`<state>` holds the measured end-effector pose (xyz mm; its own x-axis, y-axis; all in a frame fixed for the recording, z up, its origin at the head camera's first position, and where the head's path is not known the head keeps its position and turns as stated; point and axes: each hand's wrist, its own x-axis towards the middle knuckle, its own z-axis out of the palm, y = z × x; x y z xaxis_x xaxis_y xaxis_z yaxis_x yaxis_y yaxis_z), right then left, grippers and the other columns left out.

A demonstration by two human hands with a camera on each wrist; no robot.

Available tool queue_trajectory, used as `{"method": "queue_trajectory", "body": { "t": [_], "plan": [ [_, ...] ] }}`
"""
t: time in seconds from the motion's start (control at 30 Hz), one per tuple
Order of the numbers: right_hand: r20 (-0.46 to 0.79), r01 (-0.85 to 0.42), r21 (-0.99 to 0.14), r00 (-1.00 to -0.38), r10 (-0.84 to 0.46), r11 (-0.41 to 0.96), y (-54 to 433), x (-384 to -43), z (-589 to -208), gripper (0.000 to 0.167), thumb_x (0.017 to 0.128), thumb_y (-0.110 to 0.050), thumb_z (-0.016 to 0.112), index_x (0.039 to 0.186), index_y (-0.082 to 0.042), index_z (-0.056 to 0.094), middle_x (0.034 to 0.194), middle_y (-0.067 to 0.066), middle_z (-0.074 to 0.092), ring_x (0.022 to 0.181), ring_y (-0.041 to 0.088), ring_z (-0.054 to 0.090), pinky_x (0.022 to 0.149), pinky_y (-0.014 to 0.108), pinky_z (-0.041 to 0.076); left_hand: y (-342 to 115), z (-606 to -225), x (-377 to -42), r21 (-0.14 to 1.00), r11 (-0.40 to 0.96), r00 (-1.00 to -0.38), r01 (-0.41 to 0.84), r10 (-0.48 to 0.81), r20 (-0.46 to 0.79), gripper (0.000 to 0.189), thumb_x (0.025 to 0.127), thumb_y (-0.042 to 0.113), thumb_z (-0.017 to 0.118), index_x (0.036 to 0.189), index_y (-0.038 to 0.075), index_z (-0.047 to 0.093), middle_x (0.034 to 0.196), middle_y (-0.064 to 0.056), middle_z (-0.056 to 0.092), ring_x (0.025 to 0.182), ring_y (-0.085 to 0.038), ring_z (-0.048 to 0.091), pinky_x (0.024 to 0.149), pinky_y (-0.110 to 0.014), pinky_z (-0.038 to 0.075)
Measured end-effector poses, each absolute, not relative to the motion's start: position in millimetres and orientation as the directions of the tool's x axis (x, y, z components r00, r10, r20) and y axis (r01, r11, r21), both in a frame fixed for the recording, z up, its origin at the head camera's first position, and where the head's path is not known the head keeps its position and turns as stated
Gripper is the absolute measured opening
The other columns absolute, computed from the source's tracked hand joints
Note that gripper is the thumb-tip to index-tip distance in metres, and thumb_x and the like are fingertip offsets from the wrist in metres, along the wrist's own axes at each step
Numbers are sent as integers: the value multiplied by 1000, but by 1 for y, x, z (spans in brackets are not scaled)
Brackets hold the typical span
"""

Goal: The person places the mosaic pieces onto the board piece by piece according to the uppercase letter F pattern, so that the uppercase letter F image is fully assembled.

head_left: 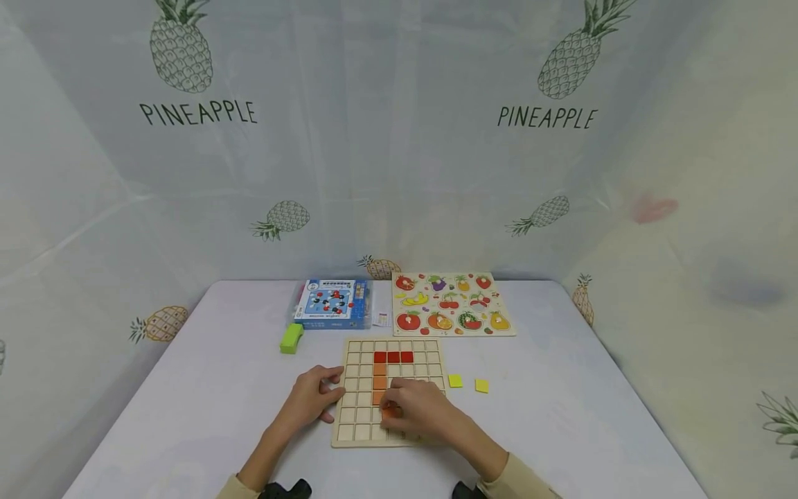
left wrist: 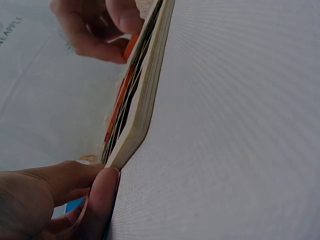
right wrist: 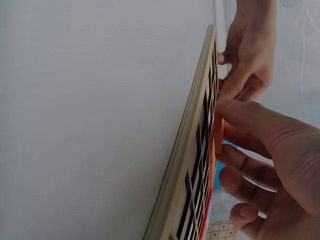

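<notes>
My right hand (head_left: 424, 410) pinches an orange square tile (head_left: 391, 412) low over the wooden grid board (head_left: 361, 433). In the right wrist view the tile (right wrist: 218, 131) stands between thumb and fingers, close to the board's surface; I cannot tell whether it is seated in a cell. Several red tiles (head_left: 393, 357) form a short row on the board, with orange tiles (head_left: 379, 382) in a column beneath the leftmost one. At the board's left edge, my left hand (head_left: 309, 395) rests with thumb and index finger touching the rim, clearly seen in the left wrist view.
Two yellow tiles (head_left: 456, 381) lie right of the board. Behind it are a fruit puzzle board (head_left: 453, 328) and a blue boxed set (head_left: 330, 305). A green block (head_left: 291, 339) sits to the left. A pineapple-print curtain (head_left: 399, 152) hangs behind the white table (head_left: 561, 430).
</notes>
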<state>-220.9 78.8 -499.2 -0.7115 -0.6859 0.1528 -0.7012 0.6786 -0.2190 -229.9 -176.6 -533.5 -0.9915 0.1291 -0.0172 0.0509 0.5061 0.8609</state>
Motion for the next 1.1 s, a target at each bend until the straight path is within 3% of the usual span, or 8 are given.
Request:
{"method": "queue_trajectory", "body": {
  "t": [0.17, 0.7, 1.1],
  "plan": [
    [136, -695, -187, -718, -683, 694, 68, -222, -501, 24, 83, -45, 75, 98, -26, 73, 86, -14, 58, 67, 0, 43, 53, 10, 34, -176, -532, -230, 865, 500, -991, 39, 131, -31, 49, 86, 3, 72, 133, 0, 59, 99, -9, 57, 60, -13, 60, 43, -28, 58],
    [134, -676, -240, -734, -666, 697, 60, -224, -502, 12, 88, -40, 71, 93, -29, 72, 82, -15, 53, 63, 0, 43, 49, 12, 34, -178, -532, -231, 870, 493, -989, 36, 140, -39, 50, 86, 2, 71, 134, 0, 58, 100, -9, 57, 59, -13, 61, 43, -29, 58],
    [160, -684, -223, -728, -666, 694, 60, -224, -505, 16, 85, -42, 74, 92, -28, 72, 81, -14, 53, 63, -1, 41, 48, 12, 31, -177, -533, -230, 867, 496, -990, 42, 136, -31, 49, 86, 2, 71, 133, 0, 59, 99, -9, 57, 57, -13, 60, 42, -29, 57]
  ]
}}
